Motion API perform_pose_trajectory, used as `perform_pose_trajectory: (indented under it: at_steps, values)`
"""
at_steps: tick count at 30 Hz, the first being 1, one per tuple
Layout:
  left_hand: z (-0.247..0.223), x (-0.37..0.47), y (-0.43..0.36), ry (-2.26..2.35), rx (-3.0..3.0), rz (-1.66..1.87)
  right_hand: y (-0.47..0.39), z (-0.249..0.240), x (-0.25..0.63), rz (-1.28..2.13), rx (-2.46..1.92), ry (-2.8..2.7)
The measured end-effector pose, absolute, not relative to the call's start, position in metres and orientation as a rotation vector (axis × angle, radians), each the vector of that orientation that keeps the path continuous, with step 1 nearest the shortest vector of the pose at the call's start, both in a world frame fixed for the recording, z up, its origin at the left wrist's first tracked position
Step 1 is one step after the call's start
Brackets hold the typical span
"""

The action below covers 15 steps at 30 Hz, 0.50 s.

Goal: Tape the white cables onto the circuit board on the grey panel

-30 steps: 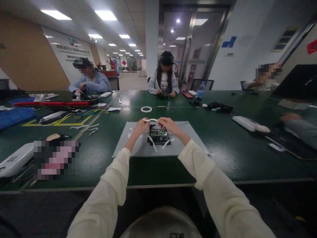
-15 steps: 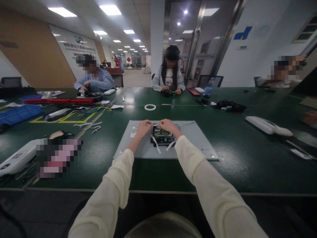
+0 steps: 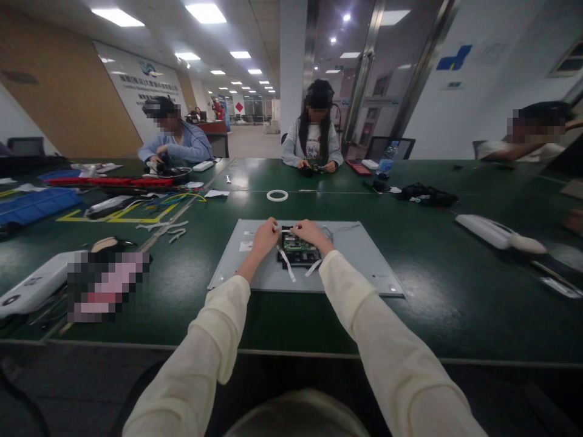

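At the center of the frame, the left hand (image 3: 265, 235) and right hand (image 3: 306, 232) pinch a short white strip (image 3: 286, 230) between them, over the far edge of a circuit board (image 3: 298, 243). The board lies on a gray panel (image 3: 359, 267) on the green table (image 3: 182, 315). Beyond the panel rests a white ring (image 3: 277, 195); farther off, upper center, a person (image 3: 314, 136) sits handling dark parts.
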State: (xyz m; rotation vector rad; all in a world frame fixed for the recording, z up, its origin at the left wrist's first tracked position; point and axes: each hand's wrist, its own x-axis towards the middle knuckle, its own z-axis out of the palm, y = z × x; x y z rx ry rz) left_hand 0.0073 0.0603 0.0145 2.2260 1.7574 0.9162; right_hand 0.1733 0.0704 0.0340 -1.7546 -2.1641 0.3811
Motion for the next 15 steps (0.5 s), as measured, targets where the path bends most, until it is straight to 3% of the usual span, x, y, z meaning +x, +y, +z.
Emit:
perform_pose_trajectory:
  at_steps: [7,15]
  values:
    - [0.013,0.012,0.059,1.881,2.307,0.662,0.071,0.029,0.171,0.354,-1.823,-2.103]
    - [0.015,0.009,0.057,2.083,2.234,0.679,0.078,0.02,0.175,0.269,-1.845,-1.975]
